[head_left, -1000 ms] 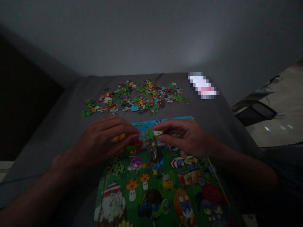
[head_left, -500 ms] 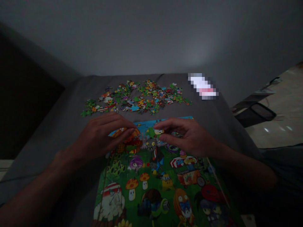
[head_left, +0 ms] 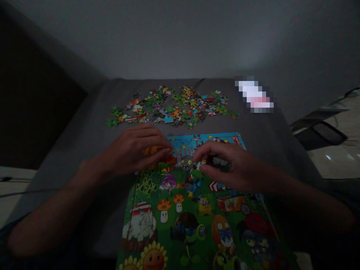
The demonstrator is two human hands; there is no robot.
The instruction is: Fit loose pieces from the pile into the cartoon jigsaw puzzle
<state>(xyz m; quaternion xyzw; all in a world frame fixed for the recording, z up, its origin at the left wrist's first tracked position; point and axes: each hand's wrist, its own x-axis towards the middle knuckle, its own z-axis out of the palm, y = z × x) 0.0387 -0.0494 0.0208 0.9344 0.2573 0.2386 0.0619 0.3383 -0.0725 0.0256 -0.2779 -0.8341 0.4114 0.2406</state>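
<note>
Green cartoon jigsaw puzzle (head_left: 180, 210), large and lying flat on a grey upholstered surface (head_left: 78, 150), with its blue far strip pointing away from the body. Just changed, against half a second ago: the whole view tipped a little lower and shifted, the right hand (head_left: 225, 163) drawn slightly rightward along the puzzle, and the left hand (head_left: 135, 148) edged toward the middle, over the orange puzzle pieces (head_left: 153, 150). Nothing visibly different in the picture's layout beyond that.

Left hand: fingers curved and half closed, resting at the orange area near the puzzle's far edge; any actual hold on a piece hidden, so impossible to tell. Right hand: partly open, thumb and forefinger curled toward each other above the dark zombie figure; nothing clearly between the fingers, though shadow leaves that uncertain.

By count: two hands, both the person's own; one assembled picture; one wide heap of loose jigsaw pieces (head_left: 171, 108) just beyond the puzzle, far too many and too small to number exactly; two orange-capped mushrooms (head_left: 164, 205) printed on the picture; one blurred white-and-pink object (head_left: 254, 95) at the far right corner of the surface; one black object (head_left: 320, 133) on the pale floor (head_left: 334, 159) off to the right.
</note>
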